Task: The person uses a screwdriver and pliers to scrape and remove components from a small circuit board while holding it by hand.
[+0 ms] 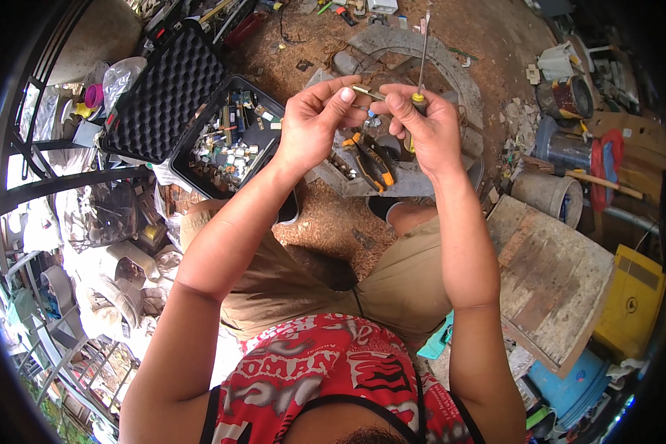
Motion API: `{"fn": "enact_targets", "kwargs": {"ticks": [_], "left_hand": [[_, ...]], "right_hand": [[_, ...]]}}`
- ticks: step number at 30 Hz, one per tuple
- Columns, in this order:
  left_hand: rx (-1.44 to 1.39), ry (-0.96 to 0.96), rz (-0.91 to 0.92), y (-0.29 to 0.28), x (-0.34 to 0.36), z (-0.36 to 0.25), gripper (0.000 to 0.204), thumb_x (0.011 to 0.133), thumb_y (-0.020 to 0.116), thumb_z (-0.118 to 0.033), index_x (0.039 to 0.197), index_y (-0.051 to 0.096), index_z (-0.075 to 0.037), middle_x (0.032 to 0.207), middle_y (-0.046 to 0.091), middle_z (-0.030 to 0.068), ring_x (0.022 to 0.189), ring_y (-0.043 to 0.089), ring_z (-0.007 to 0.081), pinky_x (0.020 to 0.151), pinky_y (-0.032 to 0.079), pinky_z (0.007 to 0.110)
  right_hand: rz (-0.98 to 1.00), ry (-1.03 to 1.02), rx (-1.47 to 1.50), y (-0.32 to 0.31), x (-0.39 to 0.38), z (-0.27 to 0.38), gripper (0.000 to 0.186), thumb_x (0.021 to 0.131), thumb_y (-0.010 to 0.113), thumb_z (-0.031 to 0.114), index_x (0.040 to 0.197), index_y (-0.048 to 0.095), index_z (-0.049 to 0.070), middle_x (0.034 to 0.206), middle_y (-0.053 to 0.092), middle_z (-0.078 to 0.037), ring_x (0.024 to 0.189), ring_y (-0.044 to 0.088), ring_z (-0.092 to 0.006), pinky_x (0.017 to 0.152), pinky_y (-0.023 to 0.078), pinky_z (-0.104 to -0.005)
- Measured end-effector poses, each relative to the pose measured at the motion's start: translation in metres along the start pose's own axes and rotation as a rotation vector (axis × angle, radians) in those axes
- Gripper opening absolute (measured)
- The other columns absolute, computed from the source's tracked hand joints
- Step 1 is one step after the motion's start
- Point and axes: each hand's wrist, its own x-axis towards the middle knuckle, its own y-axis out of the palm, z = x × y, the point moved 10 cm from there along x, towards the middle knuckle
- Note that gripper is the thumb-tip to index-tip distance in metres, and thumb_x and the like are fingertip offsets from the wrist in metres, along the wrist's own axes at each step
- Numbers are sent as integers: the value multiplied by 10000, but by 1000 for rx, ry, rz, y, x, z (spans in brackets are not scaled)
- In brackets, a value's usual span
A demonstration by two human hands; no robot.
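Observation:
My left hand pinches one end of a small, narrow metallic piece. My right hand grips a screwdriver with a yellow-and-dark handle, its long shaft pointing up, and its fingertips are at the other end of the small piece; whether they touch it I cannot tell. Below and between my hands, black-and-orange pliers lie on a worn grey metal plate.
An open black case with foam lid holds several small electronic parts at left. At right are buckets, a weathered board and a yellow plastic item. Bags and scrap crowd a metal frame at left.

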Motion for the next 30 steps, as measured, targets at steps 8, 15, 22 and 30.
{"fn": "enact_targets", "kwargs": {"ticks": [8,15,22,30], "left_hand": [[-57,11,24,2,0,5,412,997,537,-233,1338,496,-5,1170,640,114,942,643,140,856,536,304],[-442,-127,224,40,-11,13,790,940,286,-691,1447,351,-89,1329,527,80,1199,506,228,1010,397,405],[-787,-138,-38,15,-1,3,481,1017,277,-539,1013,473,-100,1175,577,141,1031,564,258,941,433,430],[-1018,-160,30,-8,17,8,450,1016,311,-471,1013,528,-77,1182,594,173,1132,551,325,1011,416,505]], "right_hand": [[-19,7,23,1,-1,-2,328,853,760,285,1022,689,12,781,673,-10,596,545,-37,544,437,-179],[37,-11,120,24,-5,-10,316,877,734,215,1116,658,23,804,617,20,637,551,-42,549,445,-187],[62,-128,-142,34,-8,9,354,983,576,273,1269,587,64,849,617,17,616,503,-36,526,432,-185],[175,-111,-419,59,-29,18,356,990,535,184,1323,559,59,898,671,-83,670,595,-97,629,510,-260]]}}
